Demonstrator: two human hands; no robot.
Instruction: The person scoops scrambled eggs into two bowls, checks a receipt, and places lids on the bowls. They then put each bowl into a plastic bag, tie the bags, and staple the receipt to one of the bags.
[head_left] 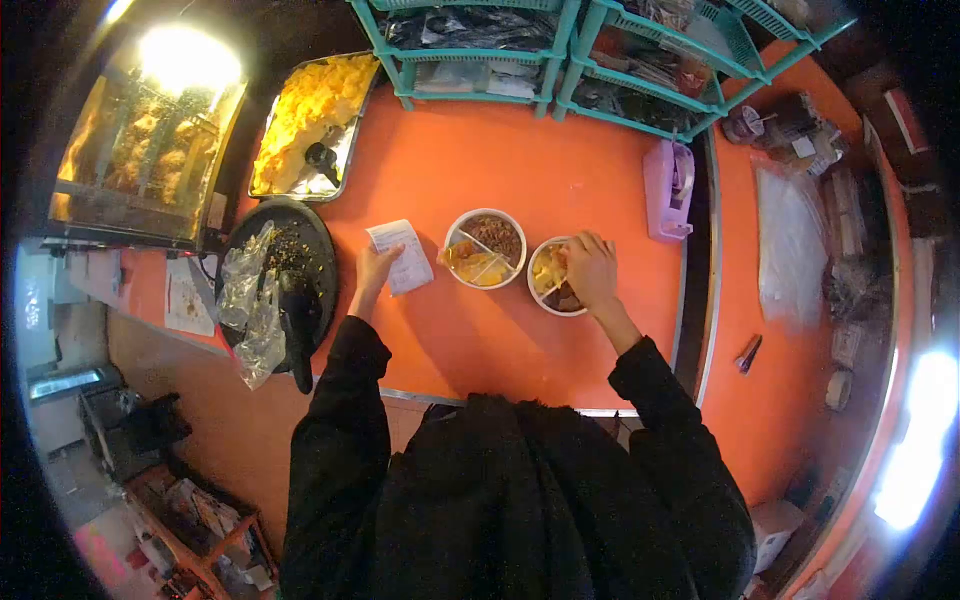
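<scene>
My left hand [376, 266] pinches a white printed receipt [404, 262] by its left edge, close over the orange counter. To its right stands a round white bowl [485, 247] with dividers, holding dark minced food and yellow pieces. A second white bowl [546, 293] sits beside it, with yellow food and dark chunks showing. My right hand [592, 268] reaches over this second bowl with curled fingers at its right side, covering part of the rim and contents. I cannot tell what those fingers grip.
A metal tray [318, 110] heaped with yellow chips lies at the back left, near a lit glass warmer [145, 150]. A black round tray [318, 225] carries clear plastic bags [255, 330]. Teal shelves [480, 97] line the back. A purple tape dispenser [668, 190] stands right.
</scene>
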